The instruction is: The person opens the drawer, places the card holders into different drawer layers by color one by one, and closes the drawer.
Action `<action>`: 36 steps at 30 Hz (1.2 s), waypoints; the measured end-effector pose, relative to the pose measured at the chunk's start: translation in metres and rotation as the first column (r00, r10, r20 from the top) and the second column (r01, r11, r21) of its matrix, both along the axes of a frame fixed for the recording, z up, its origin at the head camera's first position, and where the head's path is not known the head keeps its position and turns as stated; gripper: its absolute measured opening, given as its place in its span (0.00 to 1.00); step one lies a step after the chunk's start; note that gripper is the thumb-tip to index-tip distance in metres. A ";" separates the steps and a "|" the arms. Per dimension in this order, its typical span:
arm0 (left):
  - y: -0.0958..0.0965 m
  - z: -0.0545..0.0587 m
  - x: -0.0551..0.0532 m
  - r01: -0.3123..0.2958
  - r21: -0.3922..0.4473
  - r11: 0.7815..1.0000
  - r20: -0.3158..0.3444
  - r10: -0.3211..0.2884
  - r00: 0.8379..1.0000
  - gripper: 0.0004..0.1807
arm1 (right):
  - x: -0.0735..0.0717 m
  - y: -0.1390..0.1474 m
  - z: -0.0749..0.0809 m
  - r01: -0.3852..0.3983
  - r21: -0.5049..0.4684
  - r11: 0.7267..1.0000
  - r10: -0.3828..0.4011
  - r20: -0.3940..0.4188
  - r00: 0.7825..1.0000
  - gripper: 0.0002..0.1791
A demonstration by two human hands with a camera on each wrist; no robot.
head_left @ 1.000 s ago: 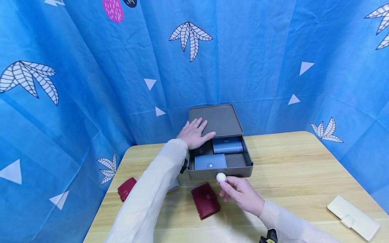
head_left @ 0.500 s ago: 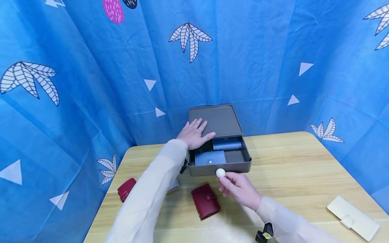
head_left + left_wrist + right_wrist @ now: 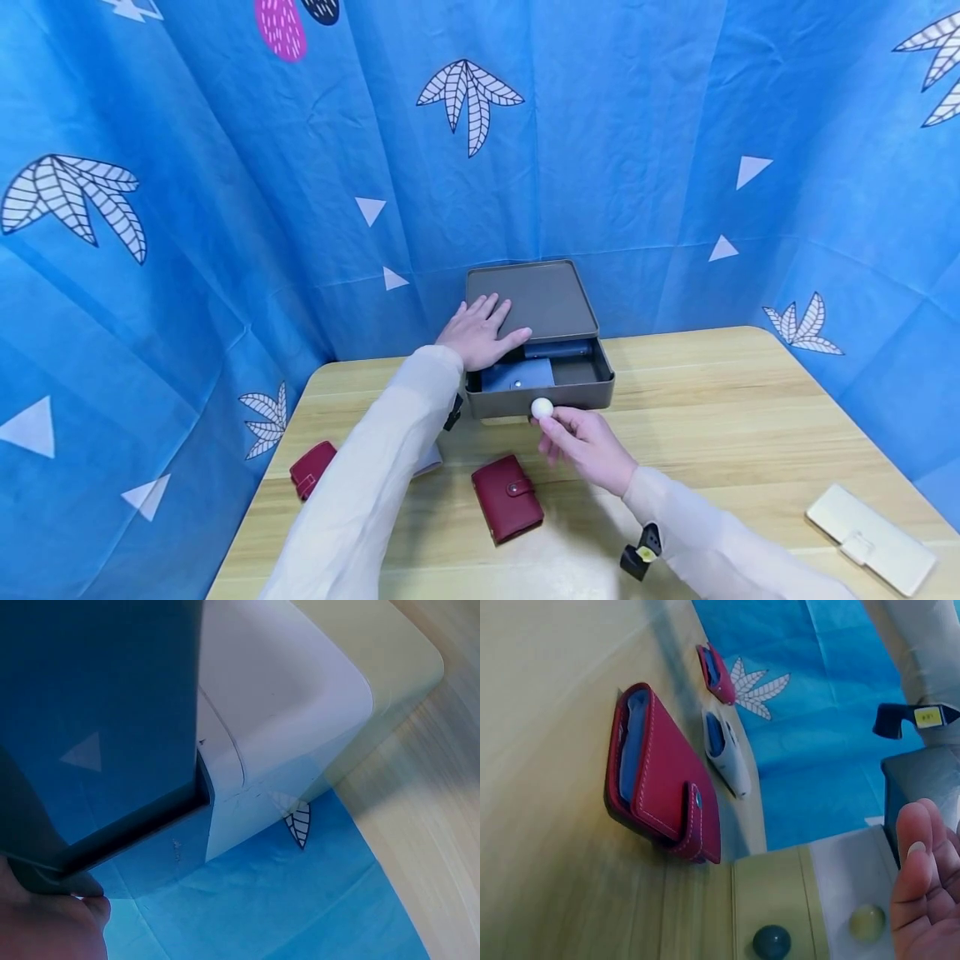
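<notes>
A small drawer unit has a grey top (image 3: 532,300). My left hand (image 3: 483,333) rests on that top with its fingers spread. Below it, the grey drawer (image 3: 573,393) stands partly pulled out. My right hand (image 3: 585,446) holds the drawer's round white knob (image 3: 542,408) between thumb and fingers. Inside the drawer lies a blue card holder (image 3: 525,375) with a snap. Behind it, a second blue card holder (image 3: 558,349) is mostly hidden under the top. In the right wrist view, lower drawers carry a dark knob (image 3: 772,943) and a yellowish knob (image 3: 867,922).
A red card holder (image 3: 508,500) lies in front of the unit. Farther left are another red card holder (image 3: 312,468) and a pale one (image 3: 429,462), partly behind my left sleeve. A cream wallet (image 3: 870,537) lies at the right. Blue cloth (image 3: 637,167) hangs behind the table.
The drawer has slid farther in, with my right hand moving away from me on its knob. More of the blue card holders is covered. My left hand stays on the top.
</notes>
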State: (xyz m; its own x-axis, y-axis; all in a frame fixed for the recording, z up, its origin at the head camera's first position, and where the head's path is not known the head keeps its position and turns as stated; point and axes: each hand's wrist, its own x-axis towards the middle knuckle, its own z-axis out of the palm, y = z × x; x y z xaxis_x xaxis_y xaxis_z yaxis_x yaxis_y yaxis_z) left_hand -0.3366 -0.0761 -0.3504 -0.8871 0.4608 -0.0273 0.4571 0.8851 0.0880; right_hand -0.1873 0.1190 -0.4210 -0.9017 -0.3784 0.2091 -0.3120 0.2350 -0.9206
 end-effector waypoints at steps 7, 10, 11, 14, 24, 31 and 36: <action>0.000 -0.001 0.000 -0.007 -0.006 1.000 0.002 0.007 1.000 0.49 | -0.015 0.001 -0.004 0.014 -0.048 0.999 -0.011 0.073 0.997 0.14; 0.000 -0.001 0.000 -0.005 -0.004 1.000 0.001 0.005 1.000 0.49 | -0.025 0.002 -0.014 0.016 -0.049 0.999 -0.011 0.087 0.996 0.16; 0.000 -0.001 0.000 -0.004 -0.004 1.000 0.000 0.004 1.000 0.49 | -0.029 0.003 -0.017 0.017 -0.049 0.999 -0.013 0.087 0.996 0.17; 0.000 -0.001 0.001 -0.002 -0.002 1.000 -0.004 0.002 1.000 0.49 | -0.039 0.003 -0.027 0.025 -0.045 0.999 -0.022 0.070 0.997 0.19; 0.000 0.000 0.004 -0.008 0.008 1.000 0.002 0.008 1.000 0.49 | -0.056 0.003 -0.030 0.043 -0.049 0.998 -0.041 0.051 0.998 0.20; 0.000 0.001 0.005 -0.006 0.005 1.000 0.008 0.006 1.000 0.48 | -0.062 0.002 -0.028 0.052 -0.048 0.998 -0.048 0.073 0.996 0.20; 0.001 0.002 0.005 -0.007 0.008 1.000 0.017 0.007 1.000 0.48 | -0.066 0.001 -0.026 0.061 -0.047 0.997 -0.057 0.083 0.995 0.24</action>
State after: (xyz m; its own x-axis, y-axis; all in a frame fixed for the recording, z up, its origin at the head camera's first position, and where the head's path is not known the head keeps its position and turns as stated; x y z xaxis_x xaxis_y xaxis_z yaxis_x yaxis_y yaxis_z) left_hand -0.3312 -0.0747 -0.3481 -0.8897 0.4549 -0.0384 0.4493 0.8874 0.1031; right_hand -0.2535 0.1203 -0.4471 -0.9371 -0.3146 0.1515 -0.2227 0.2044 -0.9532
